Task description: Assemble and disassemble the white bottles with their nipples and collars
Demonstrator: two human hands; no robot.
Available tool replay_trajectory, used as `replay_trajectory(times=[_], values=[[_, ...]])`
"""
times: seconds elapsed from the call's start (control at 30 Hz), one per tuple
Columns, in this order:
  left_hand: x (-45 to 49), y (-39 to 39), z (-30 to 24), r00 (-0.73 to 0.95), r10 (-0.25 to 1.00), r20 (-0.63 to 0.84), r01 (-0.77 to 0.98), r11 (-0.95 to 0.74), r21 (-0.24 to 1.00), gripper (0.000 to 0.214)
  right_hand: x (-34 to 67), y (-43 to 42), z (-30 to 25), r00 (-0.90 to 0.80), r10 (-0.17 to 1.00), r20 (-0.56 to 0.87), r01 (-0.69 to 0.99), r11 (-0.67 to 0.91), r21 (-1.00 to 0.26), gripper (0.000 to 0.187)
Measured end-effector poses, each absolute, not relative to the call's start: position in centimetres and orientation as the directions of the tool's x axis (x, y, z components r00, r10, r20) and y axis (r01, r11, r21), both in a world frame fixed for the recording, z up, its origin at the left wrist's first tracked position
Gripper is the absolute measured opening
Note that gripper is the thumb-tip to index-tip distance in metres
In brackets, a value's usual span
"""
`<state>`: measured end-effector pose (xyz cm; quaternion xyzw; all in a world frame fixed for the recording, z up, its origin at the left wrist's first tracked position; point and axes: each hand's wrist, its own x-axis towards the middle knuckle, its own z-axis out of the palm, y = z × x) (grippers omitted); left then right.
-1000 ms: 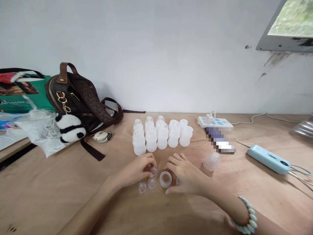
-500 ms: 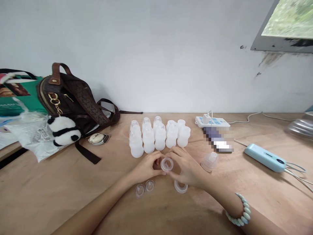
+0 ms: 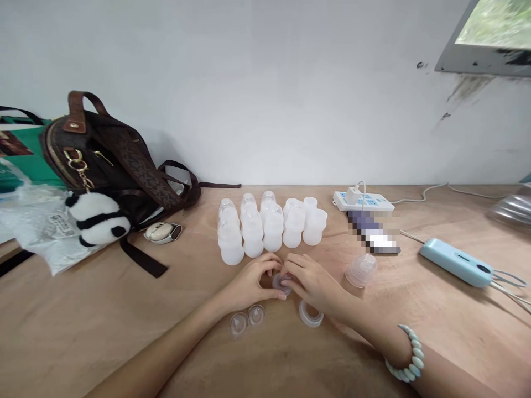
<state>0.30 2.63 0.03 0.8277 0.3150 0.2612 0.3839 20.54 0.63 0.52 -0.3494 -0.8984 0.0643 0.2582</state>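
Observation:
My left hand [image 3: 249, 283] and my right hand [image 3: 310, 282] meet at the middle of the wooden table [image 3: 83, 331], fingers pinched together round a small translucent ring-shaped plastic part [image 3: 281, 283]. Just below my hands lie two small clear nipples [image 3: 247, 320] and a white plastic ring [image 3: 311, 314]. Behind my hands stand several frosted white baby bottles [image 3: 271, 228] in rows. A clear domed cap [image 3: 360, 270] lies to the right of my right hand. A pale bead bracelet [image 3: 409, 359] is on my right wrist.
A brown handbag [image 3: 112, 160] with a panda plush [image 3: 96, 218] sits at back left beside plastic bags [image 3: 37, 221] and a small beige device [image 3: 162, 232]. At right lie a power strip [image 3: 365, 202], a blurred-out object [image 3: 373, 232], and a light-blue device [image 3: 456, 262] with cables.
Both hands lifted the ring part off the table and brought it together between them; its opening faced me half a second ago and is now mostly covered by my fingers. A second ring now shows.

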Motion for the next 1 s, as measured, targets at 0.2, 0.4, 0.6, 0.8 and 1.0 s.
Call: replay_trajectory(times=[0.2,0.4,0.6,0.8,1.0], values=[[0.4,2.4,0.0,0.701,0.686,0.193,0.305,-0.534,0.789,0.024,20.6,0.4,0.2,-0.626,0.608,0.489,0.555,0.787,-0.268,0.025],[0.4,2.4,-0.1,0.708,0.678,0.199,0.334,-0.569,0.752,0.028,20.7,0.1,0.0,-0.57,0.61,0.55,0.566,0.777,-0.275,0.031],[0.3,2.3,0.2,0.713,0.669,0.21,0.332,-0.586,0.739,0.026,20.7,-0.3,2.1,-0.56,0.661,0.5,0.596,0.74,-0.312,0.02],[-0.1,2.2,-0.1,0.708,0.682,0.185,0.345,-0.562,0.752,0.058,24.6,3.3,8.7,-0.253,0.737,0.627,0.74,0.565,-0.366,0.022],[-0.3,2.2,-0.2,0.697,0.697,0.17,0.305,-0.503,0.808,0.067,26.1,11.5,10.6,-0.432,0.771,0.467,0.816,0.555,-0.162,0.025]])
